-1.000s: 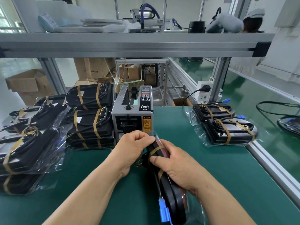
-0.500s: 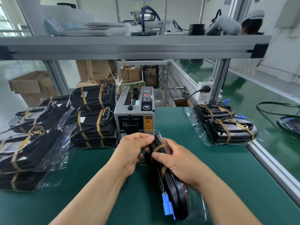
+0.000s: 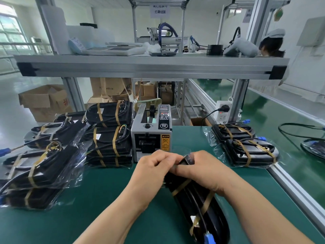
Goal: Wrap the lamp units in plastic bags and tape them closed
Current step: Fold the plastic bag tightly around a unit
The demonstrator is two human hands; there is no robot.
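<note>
1. Lamp unit (image 3: 198,199): black, elongated, bound with tan tape bands. It lies on the green desk (image 3: 105,199) in front of the person. Its far end is just short of the tape dispenser and its near end runs toward the lower right, where a blue connector (image 3: 209,238) shows.
2. Plastic bag (image 3: 190,156): a glint of clear film at the unit's far end, between the hands. How far it covers the unit cannot be told.
3. Left hand (image 3: 154,166): fingers curled, pinching the far end of the lamp unit from the left.
4. Right hand (image 3: 202,169): fingers curled over the same end from the right, thumb lying toward the left hand. The two hands touch.
5. Tape dispenser (image 3: 151,134): grey box with a control panel and a yellow caution label, upright on the desk just beyond the hands.
6. Stack of bagged units (image 3: 109,138): black, tan-taped, piled just left of the dispenser.
7. Loose pile of bagged units (image 3: 40,166): overlapping, at the desk's far left.
8. Pair of bagged units (image 3: 246,147): near the desk's right edge, one overlapping the other.
9. Socket block (image 3: 222,111): white, with a black plug in it, by the frame post behind the pair.
10. Shelf (image 3: 151,67): aluminium, overhead, carrying trays and oddments.
11. Cardboard boxes (image 3: 44,101): on the floor, behind and to the left.
12. Second person (image 3: 272,43): in a pale cap, beyond the shelf at the right.
</note>
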